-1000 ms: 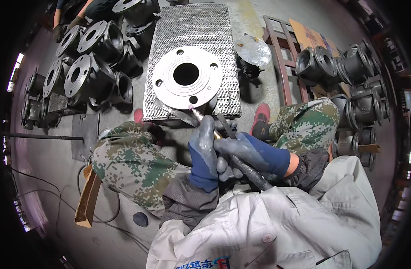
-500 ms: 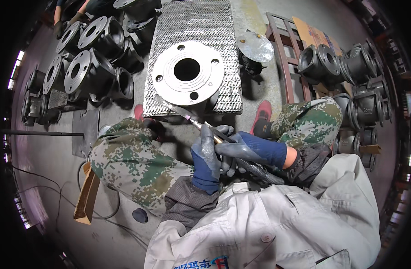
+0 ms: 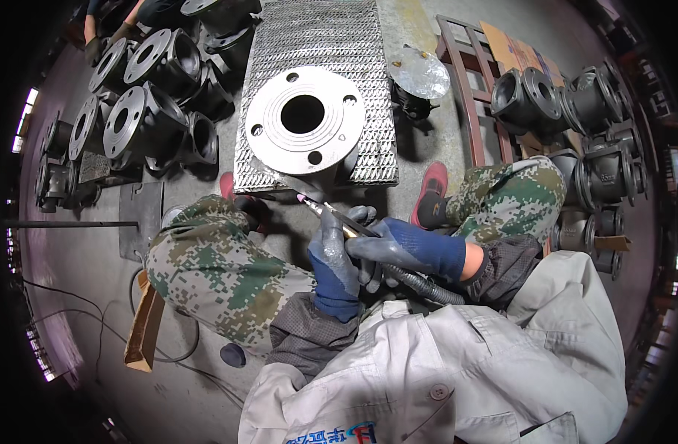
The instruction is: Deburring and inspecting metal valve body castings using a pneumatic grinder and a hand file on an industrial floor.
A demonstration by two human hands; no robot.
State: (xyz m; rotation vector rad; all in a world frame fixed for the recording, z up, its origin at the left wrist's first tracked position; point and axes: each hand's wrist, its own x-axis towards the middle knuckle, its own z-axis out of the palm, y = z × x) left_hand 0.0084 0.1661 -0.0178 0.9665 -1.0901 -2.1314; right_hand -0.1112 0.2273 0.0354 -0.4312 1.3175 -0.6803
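Observation:
A grey cast valve body with a round, pale flange (image 3: 269, 152) stands on a ridged metal block (image 3: 317, 37) in front of me. The flange has a dark centre bore and several bolt holes. Both my gloved hands grip a slim die grinder (image 3: 341, 223) with a small pink grinding tip, which points at the casting's near side just below the flange rim. My left hand (image 3: 333, 255) closes around its front part. Behind it, my right hand (image 3: 402, 248) wraps the body, where a ribbed hose (image 3: 435, 288) trails away. Whether the tip touches metal I cannot tell.
Dark flanged castings (image 3: 150, 118) are piled at the left, with another person's arm (image 3: 91, 29) beyond. More castings (image 3: 528, 96) stand at the right near a brown metal rack (image 3: 476, 96). A cardboard piece (image 3: 143, 325) and cables (image 3: 98, 325) lie at lower left.
The whole view has shifted slightly. Both hands keep hold of the grinder, and its tip stays near the flange's lower rim. A pale streak beside the rim shows less now.

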